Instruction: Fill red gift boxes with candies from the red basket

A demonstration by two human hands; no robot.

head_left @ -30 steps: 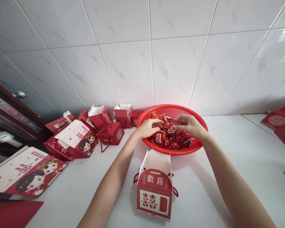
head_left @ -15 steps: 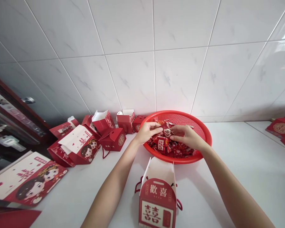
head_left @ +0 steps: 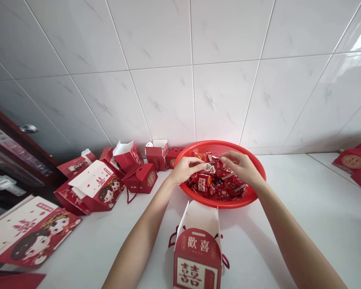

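Observation:
Over the red plastic basket [head_left: 260,176], my left hand [head_left: 185,169] pinches a red wrapped candy [head_left: 209,168] with pale lettering. My right hand [head_left: 243,166] is at the right side of the pile, its thumb and fingers drawn together and pointing down-left; whatever they hold is hidden. Many red wrapped candies [head_left: 225,188] fill the basket beneath both hands. In front of the basket, between my forearms, stands a red and cream gift box [head_left: 197,257] with its top open and cord loops at its sides.
Several red gift boxes [head_left: 140,178] stand by the tiled wall at left. Larger boxes printed with cartoon faces [head_left: 33,233] lie nearer on the left, beside a dark cabinet with a key [head_left: 6,184]. More red boxes [head_left: 353,162] are at the far right.
My right hand has lifted and drawn away from the candy that both hands were near. My left hand keeps its pinch. The view has shifted slightly.

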